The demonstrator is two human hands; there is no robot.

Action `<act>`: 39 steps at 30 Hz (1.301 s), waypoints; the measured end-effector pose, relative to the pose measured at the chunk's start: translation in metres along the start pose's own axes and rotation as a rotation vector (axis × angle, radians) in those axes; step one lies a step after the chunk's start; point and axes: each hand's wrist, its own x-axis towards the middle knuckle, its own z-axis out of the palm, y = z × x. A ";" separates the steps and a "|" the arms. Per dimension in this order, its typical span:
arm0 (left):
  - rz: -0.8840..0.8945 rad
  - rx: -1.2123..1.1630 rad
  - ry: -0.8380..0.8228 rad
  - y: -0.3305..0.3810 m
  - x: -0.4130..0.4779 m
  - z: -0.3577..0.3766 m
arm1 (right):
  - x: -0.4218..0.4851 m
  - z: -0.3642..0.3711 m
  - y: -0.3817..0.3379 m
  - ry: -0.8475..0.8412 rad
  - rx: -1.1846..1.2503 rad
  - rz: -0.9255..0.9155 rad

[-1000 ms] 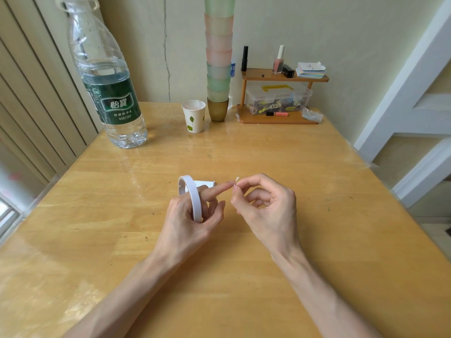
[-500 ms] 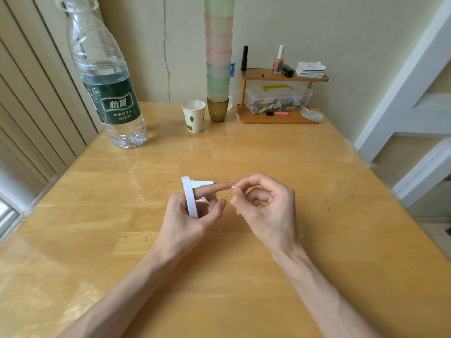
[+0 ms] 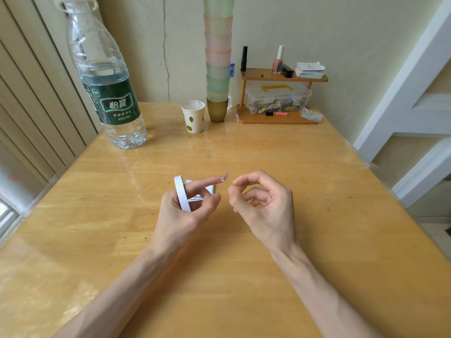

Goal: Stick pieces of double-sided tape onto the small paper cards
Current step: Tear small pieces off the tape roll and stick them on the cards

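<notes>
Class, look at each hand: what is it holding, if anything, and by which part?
The left hand holds the tape roll by its ring, with a small tape piece stuck on its index fingertip. The right hand holds nothing; its fingers are curled.

The room is bright with soft daylight. It seems to come from the left of the hands, where a pale window edge glows. The shiny desk (image 3: 317, 191) shows white glare to the left of the left hand (image 3: 180, 213) and far ahead of both hands. Soft, faint shadows lie under the arms. The big water bottle (image 3: 107, 76) ahead on the left casts a weak shadow to its right. The picture is sharp near the right hand (image 3: 266, 206). Straight lines bend at the edges, and the bottle leans.
</notes>
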 end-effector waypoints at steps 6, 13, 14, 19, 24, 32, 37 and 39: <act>0.053 0.118 -0.061 0.000 -0.004 0.005 | 0.000 0.001 0.001 0.029 -0.042 -0.022; 0.043 0.099 -0.068 0.001 -0.004 0.006 | 0.000 0.001 0.002 0.036 -0.042 -0.001; 0.038 0.080 -0.056 0.002 -0.003 0.005 | 0.000 0.001 0.002 0.036 -0.035 0.006; -0.012 -0.013 -0.035 0.002 -0.001 0.003 | 0.001 -0.001 0.003 0.032 -0.008 0.011; -0.024 -0.029 -0.033 -0.001 0.000 0.004 | 0.001 0.000 0.004 0.018 0.005 0.011; -0.036 -0.029 -0.030 -0.001 -0.001 0.004 | 0.001 0.001 0.006 0.029 0.006 0.008; -0.082 -0.077 -0.019 -0.004 0.001 0.003 | 0.002 0.000 0.005 0.051 0.015 0.018; -0.098 -0.095 -0.014 -0.004 0.001 0.003 | 0.002 0.000 0.006 0.051 0.012 0.024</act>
